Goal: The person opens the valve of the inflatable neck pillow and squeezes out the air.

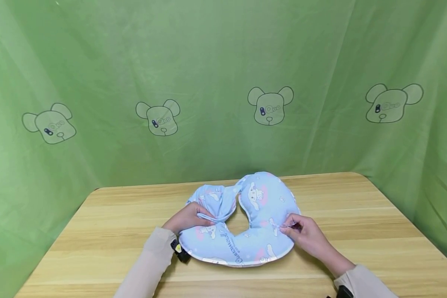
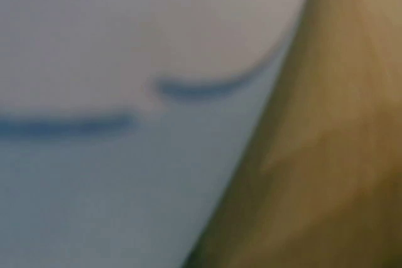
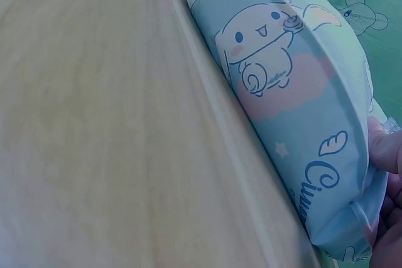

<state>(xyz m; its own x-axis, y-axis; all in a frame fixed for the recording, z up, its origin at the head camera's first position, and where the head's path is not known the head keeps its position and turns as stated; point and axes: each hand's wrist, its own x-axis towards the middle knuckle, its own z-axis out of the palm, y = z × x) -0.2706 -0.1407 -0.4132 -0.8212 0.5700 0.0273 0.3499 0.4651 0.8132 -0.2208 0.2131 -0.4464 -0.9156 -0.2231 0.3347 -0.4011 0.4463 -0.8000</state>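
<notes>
A light blue U-shaped neck pillow (image 1: 242, 244), printed with white long-eared characters, lies on the wooden table, its opening toward the back. At its left arm, my left hand (image 1: 191, 217) grips a fold of the loose, rumpled fabric (image 1: 210, 198). The right arm of the pillow looks plump and smooth. On that side my right hand (image 1: 303, 234) pinches a small clear plastic piece (image 3: 391, 125) at the pillow's surface; the fingers partly hide it. Close up and blurred, the pillow (image 2: 94, 186) fills much of the left wrist view.
The wooden table (image 1: 108, 231) extends around the pillow on all sides. Behind it hangs a green curtain (image 1: 208, 153) with bear-head outlines. A black wrist device (image 1: 180, 251) sits by the left cuff, close to the pillow's edge.
</notes>
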